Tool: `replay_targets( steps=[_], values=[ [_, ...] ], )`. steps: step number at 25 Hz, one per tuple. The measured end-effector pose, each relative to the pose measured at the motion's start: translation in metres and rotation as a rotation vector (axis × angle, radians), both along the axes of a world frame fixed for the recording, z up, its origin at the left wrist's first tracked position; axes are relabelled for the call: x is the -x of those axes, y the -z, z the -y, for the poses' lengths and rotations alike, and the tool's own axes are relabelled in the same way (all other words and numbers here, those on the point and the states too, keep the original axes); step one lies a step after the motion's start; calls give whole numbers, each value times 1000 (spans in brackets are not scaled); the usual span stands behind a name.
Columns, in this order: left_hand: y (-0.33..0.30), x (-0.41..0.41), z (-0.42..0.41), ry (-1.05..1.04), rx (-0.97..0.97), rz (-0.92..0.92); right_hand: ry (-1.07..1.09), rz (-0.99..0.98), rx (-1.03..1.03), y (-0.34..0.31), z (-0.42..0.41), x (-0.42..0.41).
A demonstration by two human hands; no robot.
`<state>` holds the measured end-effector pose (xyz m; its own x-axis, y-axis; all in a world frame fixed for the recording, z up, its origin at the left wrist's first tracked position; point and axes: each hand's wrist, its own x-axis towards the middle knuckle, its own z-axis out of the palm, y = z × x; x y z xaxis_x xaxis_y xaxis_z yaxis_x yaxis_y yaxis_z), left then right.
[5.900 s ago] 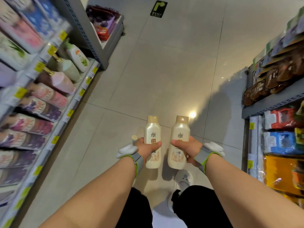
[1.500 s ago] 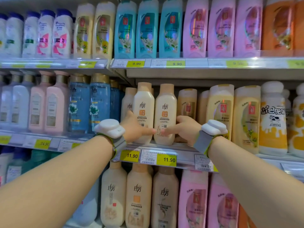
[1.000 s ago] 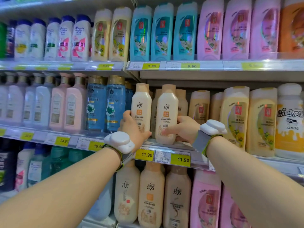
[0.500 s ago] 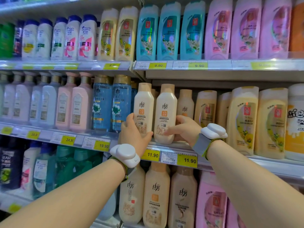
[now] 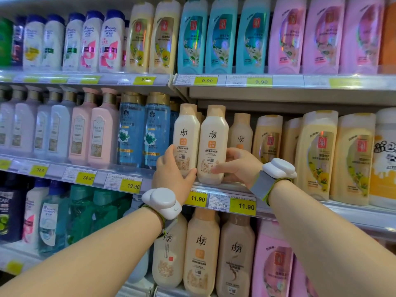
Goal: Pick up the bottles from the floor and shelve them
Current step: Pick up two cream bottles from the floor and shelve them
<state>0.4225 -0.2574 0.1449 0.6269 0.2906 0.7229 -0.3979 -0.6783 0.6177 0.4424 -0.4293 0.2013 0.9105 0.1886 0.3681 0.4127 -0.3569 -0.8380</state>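
Fingers (image 5: 166,156) of left hand (image 5: 171,172) curl round left cream bottle (image 5: 186,138); right hand (image 5: 235,163) grips right cream bottle (image 5: 214,142) low on its body. Both bottles upright at front edge of middle shelf (image 5: 231,187), touching each other. Risk: release too near the lip, bottle tips forward off the shelf. Forearms extended, wrists level with shelf edge

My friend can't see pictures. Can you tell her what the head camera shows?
Two hands hold two cream bottles upright at the front of a shop shelf: the left hand grips the left cream bottle, the right hand the right cream bottle. Blue bottles stand left of them, yellow bottles right.
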Motion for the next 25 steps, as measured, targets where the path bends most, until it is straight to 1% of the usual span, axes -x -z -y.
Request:
replay_targets(
  steps=[7,10,11,14,16,19,21,23,25],
  values=[
    [0,5,1,5,7,-12,-2,-50,-17,-2,-1,3],
    [-2,15,-3,12,2,-10,21,-40,-38,-5,-3,17],
    [-3,20,-4,19,-6,-10,43,-23,-16,-6,-5,25],
    [-6,34,-11,33,-35,-3,146,76,159,-5,-10,48],
    [-5,48,-17,62,-59,-3,263,129,269,2,-16,69],
    [4,65,-22,85,-151,-1,433,203,390,16,-19,95],
    [13,83,-25,119,-202,-20,528,283,533,30,-22,114],
    [22,95,-26,157,-216,-38,585,329,673,46,-19,128],
    [31,107,-27,193,-228,-50,591,303,726,62,-15,146]
  ],
)
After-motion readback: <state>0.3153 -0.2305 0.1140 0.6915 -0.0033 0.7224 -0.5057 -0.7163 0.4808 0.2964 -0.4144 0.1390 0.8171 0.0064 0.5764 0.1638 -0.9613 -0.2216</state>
